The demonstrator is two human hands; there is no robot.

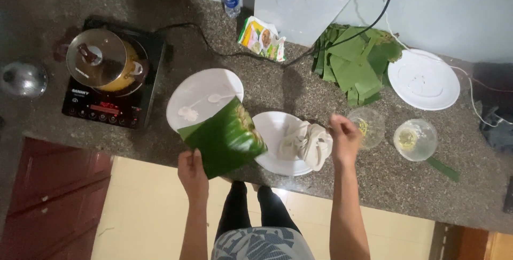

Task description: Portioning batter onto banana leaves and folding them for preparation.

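Far left of the frame, a metal bowl (22,78) is sitting on the stone counter (385,185), and next to it a lidded pot (105,60) is resting on a black induction cooker (109,78) whose red display is glowing. Moving toward the middle, a white plate (200,91) with a white spoon (214,98) on it is lying just behind the action.

Lower centre now: the left hand (192,173) is pinching the near corner of a banana leaf (222,140) that is curling into a cone, with a pale filling showing along its upper edge. The leaf is being held up above the counter, between the two white plates. It looks like the wrapping step is under way.

Just right of it, a second plate (270,132) is carrying a lump of pale dough (307,142). The right hand (344,140) is hovering at the dough's right edge, fingers bent and loose, apparently grasping nothing; whether it is touching the dough I cannot tell.

Next move, by my reckoning: keeping the leaf cone steady and level so the filling stays put while the free hand is working.

Further right, two small glass bowls (390,132) are standing near a stack of cut leaves (355,62) and another white plate (424,79) at the upper right.
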